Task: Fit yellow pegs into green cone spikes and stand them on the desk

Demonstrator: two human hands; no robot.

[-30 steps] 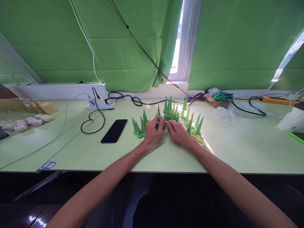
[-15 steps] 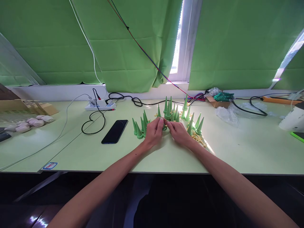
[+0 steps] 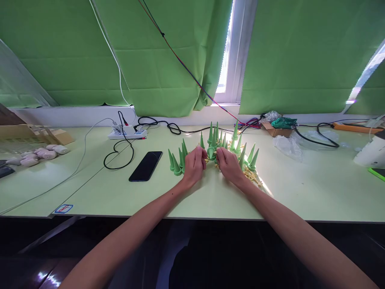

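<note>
At centre frame, left hand (image 3: 193,165) and right hand (image 3: 229,166) sit slightly apart, fingers curled, grips unclear; light, steady fingertips would avoid toppling nearby green cones (image 3: 176,167).

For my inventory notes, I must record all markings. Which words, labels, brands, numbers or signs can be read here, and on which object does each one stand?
No text can be read.
Small white sticker with blue border and red mark, on the pale green tabletop: too small and blurred to read.
Black rectangular phone: no text shows.
</note>
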